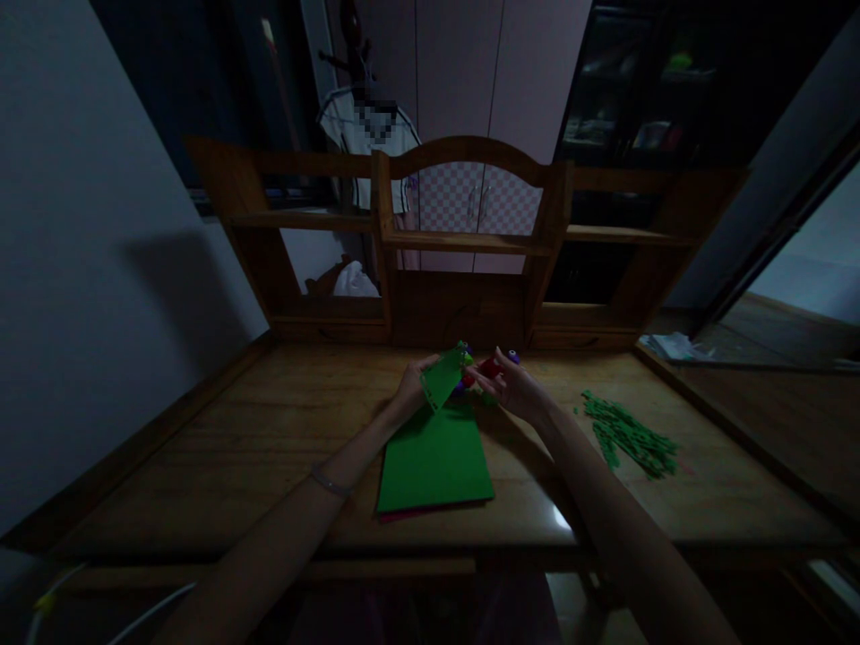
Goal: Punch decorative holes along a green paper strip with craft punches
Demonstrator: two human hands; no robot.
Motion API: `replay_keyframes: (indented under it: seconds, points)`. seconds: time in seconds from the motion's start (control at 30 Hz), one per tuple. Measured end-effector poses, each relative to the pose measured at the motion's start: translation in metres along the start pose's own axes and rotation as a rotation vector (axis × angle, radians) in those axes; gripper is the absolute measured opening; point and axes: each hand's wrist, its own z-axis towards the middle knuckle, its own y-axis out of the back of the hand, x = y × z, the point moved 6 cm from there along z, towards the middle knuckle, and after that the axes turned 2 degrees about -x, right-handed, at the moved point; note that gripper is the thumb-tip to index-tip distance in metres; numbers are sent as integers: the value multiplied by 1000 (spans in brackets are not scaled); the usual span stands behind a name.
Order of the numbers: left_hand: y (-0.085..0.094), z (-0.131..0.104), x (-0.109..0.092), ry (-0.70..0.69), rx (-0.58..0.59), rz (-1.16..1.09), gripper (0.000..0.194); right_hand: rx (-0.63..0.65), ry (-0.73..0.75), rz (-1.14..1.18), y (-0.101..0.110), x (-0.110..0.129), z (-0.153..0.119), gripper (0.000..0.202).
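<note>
My left hand point(409, 383) is closed on a small green sheet point(442, 378) with notched edges, held tilted above the desk. My right hand point(516, 391) has its fingers around a small red object point(490, 367), which looks like a craft punch, just right of the sheet. Behind and between the hands sit several small coloured objects, among them a red one point(468, 380) and a purple one point(513, 356), partly hidden by the fingers. Below my hands lies a stack of green sheets point(436, 461), with a pink edge showing underneath.
A pile of small green cut pieces point(628, 432) is spread on the wooden desk point(288, 430) to the right. Along the back edge stands a wooden shelf unit point(463, 240) with small drawers. A plastic bag point(672, 346) lies beyond the right back corner.
</note>
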Motion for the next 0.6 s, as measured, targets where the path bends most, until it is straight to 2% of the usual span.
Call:
replay_keyframes:
  seconds: [0.13, 0.23, 0.3, 0.47, 0.6]
  points:
    - [1, 2, -4, -106, 42, 158, 22, 2, 12, 0, -1, 2, 0, 27]
    - [0, 3, -7, -102, 89, 157, 25, -12, 8, -13, 0, 1, 1, 28]
    - [-1, 3, -7, -47, 122, 94, 31, -23, 4, -25, 1, 1, 2, 29]
    - [-1, 1, 4, 214, 157, -75, 57, -29, -10, -63, 2, 0, 3, 34]
    - [2, 2, 3, 286, 250, -59, 68, -20, -22, -80, 3, -1, 4, 36]
